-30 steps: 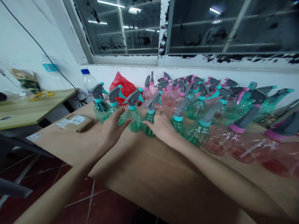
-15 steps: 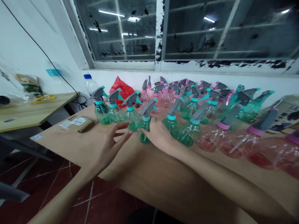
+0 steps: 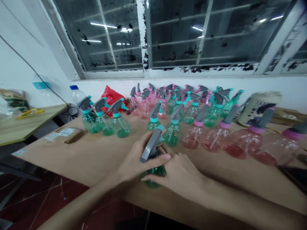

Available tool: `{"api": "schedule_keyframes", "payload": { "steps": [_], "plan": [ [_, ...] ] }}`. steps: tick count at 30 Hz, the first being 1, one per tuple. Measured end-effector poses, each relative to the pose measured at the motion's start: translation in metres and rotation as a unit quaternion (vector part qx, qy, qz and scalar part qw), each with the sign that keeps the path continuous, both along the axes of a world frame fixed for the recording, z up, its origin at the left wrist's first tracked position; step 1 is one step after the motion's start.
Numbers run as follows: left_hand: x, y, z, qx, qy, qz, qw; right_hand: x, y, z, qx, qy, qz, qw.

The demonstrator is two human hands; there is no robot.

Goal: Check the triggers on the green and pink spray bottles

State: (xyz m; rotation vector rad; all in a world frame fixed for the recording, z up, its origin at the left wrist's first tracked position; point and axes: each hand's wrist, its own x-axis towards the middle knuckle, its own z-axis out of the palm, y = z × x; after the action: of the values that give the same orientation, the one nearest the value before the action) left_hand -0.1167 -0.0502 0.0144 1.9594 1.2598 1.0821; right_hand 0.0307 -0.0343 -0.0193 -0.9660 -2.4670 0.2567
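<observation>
Close to the table's front edge, a green spray bottle [image 3: 153, 181] with a grey trigger head is between my two hands. My left hand [image 3: 141, 159] is wrapped round its neck, just below the head. Lower down, my right hand [image 3: 179, 169] grips the bottle's body from the right, thumb across the front. Just behind stand two more green spray bottles, one partly hidden by my left hand and another [image 3: 173, 134] to its right. Pink spray bottles [image 3: 192, 137] line up further right. Several green spray bottles [image 3: 121, 126] stand together on the left.
Many pink and green spray bottles crowd the back by the wall. A red plastic bag [image 3: 111, 95], a clear bottle with a blue cap [image 3: 74, 92] and a flat cardboard package [image 3: 63, 134] are at the left. A printed container [image 3: 259, 107] stands back right.
Both hands have brought a green spray bottle out of the row toward the table's front edge. My left hand, which was apart and holding nothing, has closed round its neck. The view has shifted right.
</observation>
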Motion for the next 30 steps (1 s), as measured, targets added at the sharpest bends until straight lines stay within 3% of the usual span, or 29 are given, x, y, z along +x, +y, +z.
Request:
{"api": "schedule_keyframes", "payload": {
  "steps": [4, 7, 10, 14, 19, 27, 30],
  "plan": [
    [0.041, 0.008, -0.009, -0.003, -0.044, -0.035, 0.998, 0.04, -0.003, -0.006, 0.013, -0.003, -0.04, 0.999],
    [0.064, 0.02, -0.018, 0.002, -0.063, -0.055, 0.997, 0.074, 0.002, -0.011, 0.029, 0.013, -0.021, 0.999],
    [0.076, 0.03, -0.023, 0.015, -0.05, -0.058, 0.997, 0.108, 0.012, -0.024, 0.006, 0.012, -0.007, 1.0],
    [0.079, 0.038, -0.023, 0.026, -0.008, -0.034, 0.999, 0.14, 0.024, -0.052, -0.008, 0.008, -0.04, 0.999],
    [0.076, 0.045, -0.022, 0.007, 0.0, 0.002, 1.0, 0.148, 0.031, -0.078, -0.003, -0.003, -0.04, 0.999],
    [0.079, 0.047, -0.015, 0.02, -0.008, 0.032, 0.999, 0.146, 0.032, -0.083, -0.013, -0.003, -0.053, 0.999],
    [0.078, 0.05, -0.017, 0.008, -0.016, 0.011, 1.0, 0.146, 0.032, -0.085, -0.011, 0.002, -0.054, 0.998]
  ]
}}
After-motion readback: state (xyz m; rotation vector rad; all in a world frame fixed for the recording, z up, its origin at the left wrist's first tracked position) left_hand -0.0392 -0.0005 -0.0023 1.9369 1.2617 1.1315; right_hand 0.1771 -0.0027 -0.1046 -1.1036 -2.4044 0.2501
